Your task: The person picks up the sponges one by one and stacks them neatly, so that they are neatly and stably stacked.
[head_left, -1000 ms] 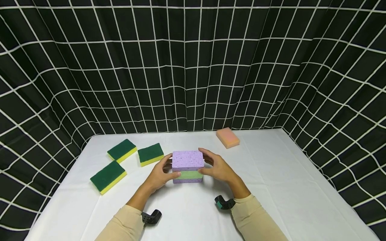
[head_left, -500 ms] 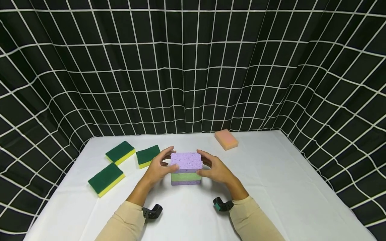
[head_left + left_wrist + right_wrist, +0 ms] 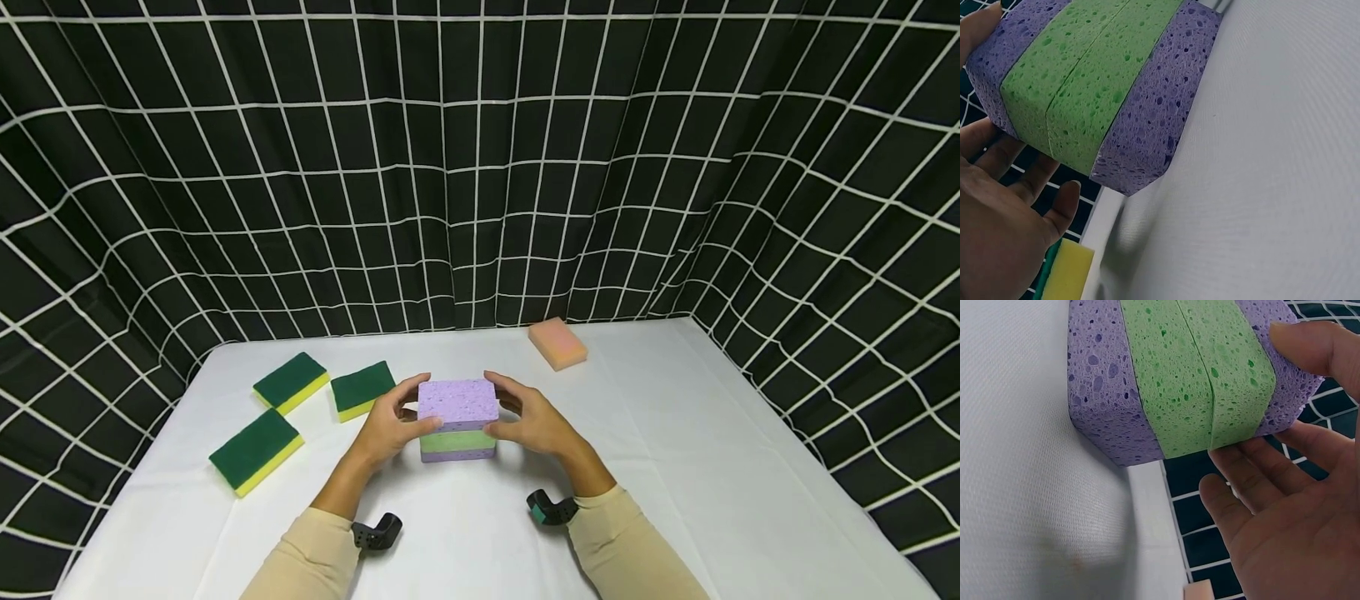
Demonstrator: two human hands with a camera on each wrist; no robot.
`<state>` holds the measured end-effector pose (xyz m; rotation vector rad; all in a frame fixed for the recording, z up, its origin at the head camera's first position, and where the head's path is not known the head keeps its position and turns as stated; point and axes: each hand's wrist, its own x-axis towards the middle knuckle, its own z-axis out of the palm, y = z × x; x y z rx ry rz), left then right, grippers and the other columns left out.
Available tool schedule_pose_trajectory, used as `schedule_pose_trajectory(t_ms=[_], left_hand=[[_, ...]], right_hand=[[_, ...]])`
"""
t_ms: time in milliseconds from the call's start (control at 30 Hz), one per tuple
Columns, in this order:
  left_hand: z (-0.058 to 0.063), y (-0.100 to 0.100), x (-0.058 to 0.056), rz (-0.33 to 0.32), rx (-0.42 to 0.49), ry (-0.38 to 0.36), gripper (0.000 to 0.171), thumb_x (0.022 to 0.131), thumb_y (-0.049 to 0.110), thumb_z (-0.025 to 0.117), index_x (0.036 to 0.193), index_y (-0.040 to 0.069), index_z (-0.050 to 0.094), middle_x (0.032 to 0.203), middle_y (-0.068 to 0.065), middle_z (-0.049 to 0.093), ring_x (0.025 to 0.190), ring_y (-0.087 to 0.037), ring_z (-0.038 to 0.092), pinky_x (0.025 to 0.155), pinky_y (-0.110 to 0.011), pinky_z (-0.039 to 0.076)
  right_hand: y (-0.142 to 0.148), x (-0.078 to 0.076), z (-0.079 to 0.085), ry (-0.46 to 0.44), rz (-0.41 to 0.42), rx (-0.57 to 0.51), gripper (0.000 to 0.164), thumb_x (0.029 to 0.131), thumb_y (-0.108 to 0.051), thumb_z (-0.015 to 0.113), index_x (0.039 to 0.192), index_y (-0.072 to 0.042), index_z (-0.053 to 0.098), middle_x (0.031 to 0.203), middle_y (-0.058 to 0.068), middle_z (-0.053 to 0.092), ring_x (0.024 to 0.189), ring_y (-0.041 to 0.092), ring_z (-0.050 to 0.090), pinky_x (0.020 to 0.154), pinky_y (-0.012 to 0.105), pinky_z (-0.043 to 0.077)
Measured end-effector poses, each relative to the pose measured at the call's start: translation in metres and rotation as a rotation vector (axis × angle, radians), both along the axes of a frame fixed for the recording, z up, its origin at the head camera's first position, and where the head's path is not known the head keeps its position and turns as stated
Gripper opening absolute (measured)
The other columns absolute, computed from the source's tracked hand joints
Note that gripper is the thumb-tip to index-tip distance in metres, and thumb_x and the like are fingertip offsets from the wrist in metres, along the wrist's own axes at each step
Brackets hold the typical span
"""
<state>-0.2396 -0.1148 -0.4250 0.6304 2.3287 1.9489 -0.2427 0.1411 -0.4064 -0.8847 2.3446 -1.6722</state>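
A stack of sponges stands in front of me in the head view. The top purple sponge (image 3: pixel 457 402) is speckled; under it lie two green sponges (image 3: pixel 1085 81), and a second purple sponge (image 3: pixel 1107 381) forms the base on the white cloth. My left hand (image 3: pixel 386 423) holds the top purple sponge at its left end, thumb on the near face. At the opposite end my right hand (image 3: pixel 536 421) grips the same sponge, its thumb on the near face in the right wrist view. The lower fingers of both hands spread beside the green layers.
Three green-and-yellow scrub sponges, a back one (image 3: pixel 291 381), a middle one (image 3: pixel 363 389) and a front one (image 3: pixel 257 450), lie left of the stack. An orange-pink sponge (image 3: pixel 557 342) lies at the back right. A black gridded curtain (image 3: pixel 450 167) surrounds the white table (image 3: pixel 712 467).
My left thumb has shifted up from the green layers to the top purple sponge. Both hands stay at the stack's ends, and the head view has shifted slightly.
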Motion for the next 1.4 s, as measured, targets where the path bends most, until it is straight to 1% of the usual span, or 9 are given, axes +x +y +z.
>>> schedule_pose_trajectory(t_ms=[167, 367, 600, 733, 800, 933, 1067, 1233, 1400], left_hand=[[-0.001, -0.003, -0.002, -0.011, 0.013, -0.007, 0.071, 0.081, 0.0, 0.075, 0.142, -0.008, 0.039, 0.118, -0.021, 0.057, 0.106, -0.043, 0.052, 0.087, -0.047, 0.047], [-0.029, -0.004, -0.015, 0.003, 0.035, 0.004, 0.069, 0.082, 0.005, 0.076, 0.142, -0.001, 0.044, 0.116, -0.017, 0.058, 0.104, -0.035, 0.054, 0.085, -0.036, 0.048], [-0.032, -0.003, -0.019, 0.016, 0.025, -0.003, 0.068, 0.082, 0.007, 0.076, 0.142, 0.002, 0.044, 0.117, -0.015, 0.059, 0.103, -0.028, 0.054, 0.085, -0.033, 0.048], [-0.024, -0.003, -0.015, 0.012, 0.018, -0.03, 0.069, 0.082, 0.003, 0.075, 0.143, -0.001, 0.042, 0.118, -0.016, 0.058, 0.102, -0.031, 0.055, 0.086, -0.036, 0.048], [-0.017, -0.002, -0.01, 0.0, 0.019, -0.039, 0.07, 0.082, 0.002, 0.074, 0.143, -0.004, 0.04, 0.118, -0.017, 0.058, 0.104, -0.034, 0.054, 0.087, -0.039, 0.048], [-0.005, -0.001, -0.002, -0.012, 0.019, -0.038, 0.069, 0.083, 0.003, 0.074, 0.142, -0.007, 0.039, 0.118, -0.017, 0.058, 0.106, -0.037, 0.052, 0.087, -0.039, 0.047], [-0.013, -0.002, -0.006, -0.003, 0.023, -0.05, 0.07, 0.083, 0.003, 0.074, 0.143, -0.005, 0.04, 0.118, -0.017, 0.058, 0.103, -0.035, 0.054, 0.086, -0.036, 0.048], [-0.027, -0.003, -0.014, 0.014, 0.006, -0.064, 0.072, 0.082, 0.004, 0.075, 0.145, 0.001, 0.04, 0.12, -0.015, 0.058, 0.103, -0.032, 0.055, 0.086, -0.033, 0.048], [-0.013, -0.002, -0.007, -0.004, 0.025, -0.044, 0.07, 0.082, 0.002, 0.075, 0.143, -0.004, 0.041, 0.118, -0.017, 0.058, 0.104, -0.036, 0.054, 0.086, -0.038, 0.048]], right_hand=[[0.0, -0.003, -0.003, 0.011, 0.003, -0.005, 0.074, 0.08, 0.006, 0.069, 0.144, 0.011, 0.033, 0.145, 0.026, 0.038, 0.128, 0.038, 0.043, 0.106, 0.05, 0.031], [0.015, -0.018, -0.022, 0.122, -0.068, -0.059, 0.076, 0.081, -0.007, 0.073, 0.147, -0.001, 0.035, 0.139, 0.018, 0.047, 0.128, 0.033, 0.043, 0.104, 0.05, 0.034], [0.022, -0.011, 0.009, 0.228, -0.223, -0.149, 0.076, 0.081, 0.003, 0.07, 0.146, 0.008, 0.031, 0.137, 0.027, 0.044, 0.127, 0.041, 0.04, 0.102, 0.057, 0.032], [0.024, -0.005, 0.033, 0.279, -0.342, -0.148, 0.076, 0.08, 0.004, 0.07, 0.144, 0.012, 0.03, 0.137, 0.031, 0.041, 0.124, 0.045, 0.04, 0.099, 0.059, 0.033], [0.027, -0.008, 0.037, 0.31, -0.416, -0.155, 0.077, 0.079, 0.002, 0.071, 0.144, 0.012, 0.03, 0.137, 0.03, 0.041, 0.124, 0.044, 0.04, 0.099, 0.058, 0.033], [0.043, -0.03, 0.024, 0.406, -0.552, -0.192, 0.082, 0.079, -0.002, 0.072, 0.147, 0.007, 0.027, 0.14, 0.026, 0.04, 0.128, 0.038, 0.037, 0.1, 0.056, 0.031], [0.061, -0.055, 0.008, 0.456, -0.69, -0.179, 0.088, 0.079, -0.012, 0.075, 0.151, -0.002, 0.024, 0.145, 0.015, 0.038, 0.132, 0.027, 0.034, 0.102, 0.05, 0.028], [0.075, -0.073, -0.004, 0.435, -0.817, -0.139, 0.094, 0.078, -0.02, 0.077, 0.153, -0.007, 0.021, 0.146, 0.009, 0.035, 0.135, 0.018, 0.03, 0.109, 0.039, 0.024], [0.084, -0.085, -0.017, 0.37, -0.901, -0.064, 0.097, 0.078, -0.025, 0.079, 0.152, -0.006, 0.02, 0.146, 0.011, 0.033, 0.136, 0.021, 0.028, 0.11, 0.04, 0.023]])
